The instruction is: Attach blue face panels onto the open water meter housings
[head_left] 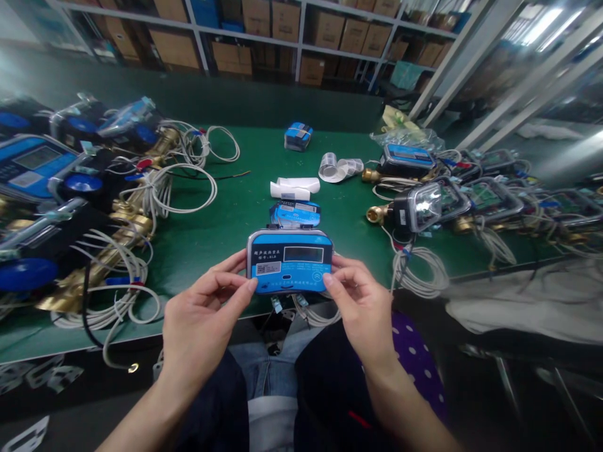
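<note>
A blue-faced meter unit [289,261] with a dark display and a grey rim is held up over the near edge of the green table [245,207]. My left hand [202,320] grips its left side, thumb on the front face. My right hand [360,301] grips its right side. White cables [311,311] hang from under the unit. Another blue unit [295,213] lies on the table just behind it.
Left: piled meters with brass fittings [127,220] and white cables. Right: a row of meters, one with a clear cover [424,207], and a cable coil [419,270]. Centre back: white label rolls [294,187], tape roll [330,167], small blue unit [298,135]. Shelves of cardboard boxes [282,25] behind.
</note>
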Available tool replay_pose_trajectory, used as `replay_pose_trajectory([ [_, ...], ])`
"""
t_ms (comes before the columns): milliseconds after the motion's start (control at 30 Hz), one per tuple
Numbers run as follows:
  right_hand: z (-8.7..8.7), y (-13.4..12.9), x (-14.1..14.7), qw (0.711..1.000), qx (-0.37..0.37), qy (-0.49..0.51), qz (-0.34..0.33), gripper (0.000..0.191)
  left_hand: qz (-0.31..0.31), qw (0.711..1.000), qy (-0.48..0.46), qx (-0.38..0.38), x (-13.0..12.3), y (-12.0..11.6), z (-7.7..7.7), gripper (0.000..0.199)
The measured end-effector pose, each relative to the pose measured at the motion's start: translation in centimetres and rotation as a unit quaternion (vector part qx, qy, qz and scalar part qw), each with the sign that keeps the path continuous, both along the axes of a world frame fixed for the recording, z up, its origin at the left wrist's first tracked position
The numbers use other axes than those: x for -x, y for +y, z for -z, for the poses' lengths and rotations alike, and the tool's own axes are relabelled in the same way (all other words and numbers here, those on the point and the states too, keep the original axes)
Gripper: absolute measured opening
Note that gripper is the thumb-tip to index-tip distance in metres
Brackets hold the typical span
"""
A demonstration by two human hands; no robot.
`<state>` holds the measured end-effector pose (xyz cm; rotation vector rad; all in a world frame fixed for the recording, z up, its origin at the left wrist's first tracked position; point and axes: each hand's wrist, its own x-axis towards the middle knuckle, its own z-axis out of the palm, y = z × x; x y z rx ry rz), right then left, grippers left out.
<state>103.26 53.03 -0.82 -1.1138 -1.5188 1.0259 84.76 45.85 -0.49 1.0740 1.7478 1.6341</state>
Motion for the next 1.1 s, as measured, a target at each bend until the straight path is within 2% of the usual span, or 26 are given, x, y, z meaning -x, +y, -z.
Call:
replay_pose_trajectory([
  [700, 0.3, 0.0, 0.1, 1.000, -0.002, -0.029, 0.007, 0.014, -0.018, 0.995, 0.089, 0.042, 0.1, -0.2, 0.7, 0.011],
  [1100, 0.6, -0.1, 0.1, 1.000, 0.005, -0.022, 0.015, 0.015, -0.013, 0.996, 0.086, 0.036, 0.0, -0.2, 1.1, 0.011],
])
